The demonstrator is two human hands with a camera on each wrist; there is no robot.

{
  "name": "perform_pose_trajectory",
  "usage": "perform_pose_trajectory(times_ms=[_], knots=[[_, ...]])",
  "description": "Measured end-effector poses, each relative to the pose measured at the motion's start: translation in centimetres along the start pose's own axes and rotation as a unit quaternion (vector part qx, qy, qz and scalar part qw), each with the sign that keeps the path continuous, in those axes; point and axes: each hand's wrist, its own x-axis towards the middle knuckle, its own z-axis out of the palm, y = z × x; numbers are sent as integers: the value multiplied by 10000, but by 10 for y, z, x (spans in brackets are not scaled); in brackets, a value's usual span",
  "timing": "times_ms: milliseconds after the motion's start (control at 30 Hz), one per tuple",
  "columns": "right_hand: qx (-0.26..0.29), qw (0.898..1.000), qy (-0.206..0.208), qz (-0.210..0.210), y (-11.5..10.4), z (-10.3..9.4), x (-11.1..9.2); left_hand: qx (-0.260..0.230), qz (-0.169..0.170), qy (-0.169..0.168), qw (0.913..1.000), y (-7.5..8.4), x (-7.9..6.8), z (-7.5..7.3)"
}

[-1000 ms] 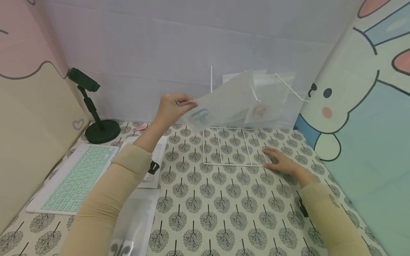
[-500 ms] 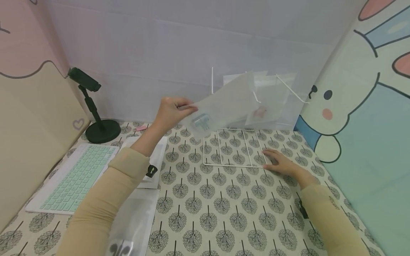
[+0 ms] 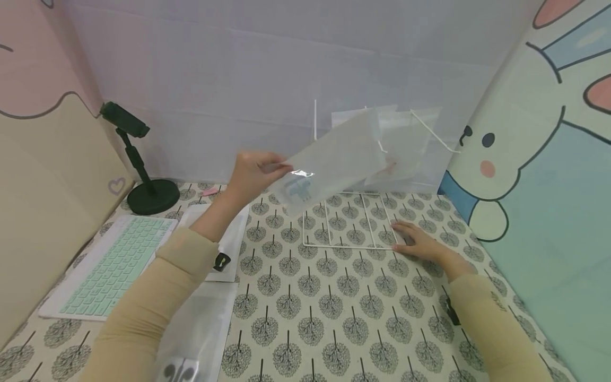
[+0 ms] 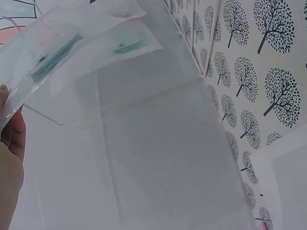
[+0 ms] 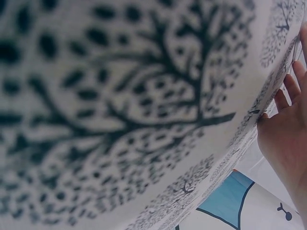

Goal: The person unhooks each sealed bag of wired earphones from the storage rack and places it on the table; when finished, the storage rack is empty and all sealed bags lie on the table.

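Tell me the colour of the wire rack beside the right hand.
The wire rack is white; the head view shows it best.

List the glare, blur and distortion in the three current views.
Head: mostly sharp, with a bright glint on the bag beside the left hand; left wrist: dim and greyish, with thin streaks of shine along the bag's edge; right wrist: the cloth badly out of focus at upper left, its surface appearing to curve.

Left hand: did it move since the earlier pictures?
Yes. In the head view, the left hand is slightly lower, judged against the dark stand.
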Motion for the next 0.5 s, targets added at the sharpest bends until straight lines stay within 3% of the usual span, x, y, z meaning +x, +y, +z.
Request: perform_pose_trajectory(times_ms=[100,200,367,500], knots=[[-2,10000,-10,-31,0,1,0,162,478,-47,9987,-1,-2,-1],[-25,10000,-7,-30,0,1,1,297,655,-227,9972,-2,-4,-3],[-31,10000,3,1,1,0,1,576,734,-734,9929,0,-4,-8],[-35,10000,-11,-3,3,0,1,871,542,-1332,9858,8,-5,-9]])
